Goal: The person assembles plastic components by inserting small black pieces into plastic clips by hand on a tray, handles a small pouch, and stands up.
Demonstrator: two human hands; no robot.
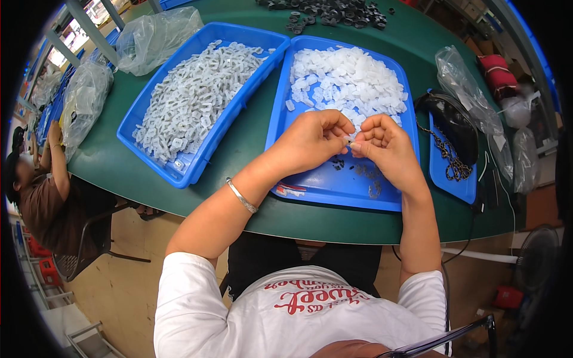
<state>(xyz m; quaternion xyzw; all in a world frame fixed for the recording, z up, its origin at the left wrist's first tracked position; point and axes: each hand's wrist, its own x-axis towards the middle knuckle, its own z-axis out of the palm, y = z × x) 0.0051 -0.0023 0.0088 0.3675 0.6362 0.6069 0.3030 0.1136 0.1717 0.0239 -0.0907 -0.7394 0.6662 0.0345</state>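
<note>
My left hand [313, 140] and my right hand [385, 146] meet fingertip to fingertip above a blue tray [298, 191]. Between them they pinch a small whitish plastic piece [348, 141], mostly covered by the fingers; its exact shape cannot be made out. Beyond my hands, a heap of small white translucent plastic pieces [352, 74] fills the tray's far part. Several tiny dark parts [338, 163] lie on the tray floor just below my fingers. To the left, a deeper blue bin [194, 170] holds a large pile of small greyish-clear plastic parts [194, 95].
Black parts [334, 12] are heaped at the green table's [250, 140] far side. On the right, a black bag [456, 122] with a chain rests on a smaller blue tray [453, 185], beside clear plastic bags [471, 89]. Another person [54, 185] sits at far left.
</note>
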